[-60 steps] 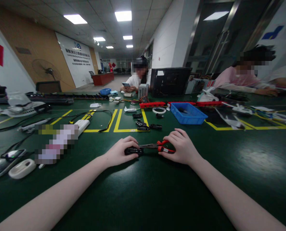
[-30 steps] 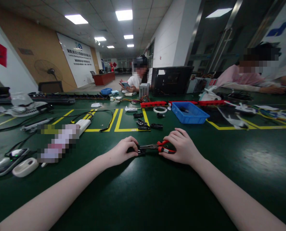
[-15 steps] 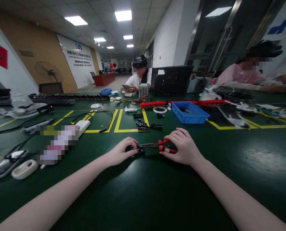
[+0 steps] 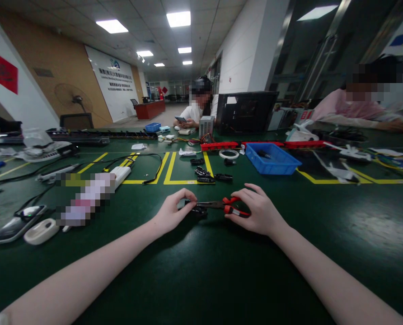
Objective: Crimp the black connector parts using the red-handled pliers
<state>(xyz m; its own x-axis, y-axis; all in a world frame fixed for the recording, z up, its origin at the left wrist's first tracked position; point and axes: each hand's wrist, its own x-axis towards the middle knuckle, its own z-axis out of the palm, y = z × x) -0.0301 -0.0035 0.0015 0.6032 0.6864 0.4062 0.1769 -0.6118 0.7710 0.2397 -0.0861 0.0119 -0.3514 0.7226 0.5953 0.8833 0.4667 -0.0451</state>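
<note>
My left hand (image 4: 174,208) is closed, thumb and forefinger pinched together at the tips of the pliers. A small black part (image 4: 200,211) runs behind that thumb and shows below the jaws; the fingers hide much of it. My right hand (image 4: 260,210) grips the red-handled long-nose pliers (image 4: 233,210) by both handles, which are slightly spread. Their jaws point left and reach my left fingertips. Whether the jaws pinch anything cannot be made out. Beyond my hands lie several similar black parts (image 4: 204,176) in a loose group.
A blue bin (image 4: 272,159) with something black inside stands right of centre. A white ring (image 4: 229,154) lies left of it. Phone (image 4: 16,224), white case (image 4: 41,231) and cables sit at left. A black computer case (image 4: 245,113) stands behind; people sit across and at right.
My left fingertips have shifted right along the black part to the tips of the pliers. The right hand keeps its hold, nearly unmoved. The camera view has turned slightly left.
</note>
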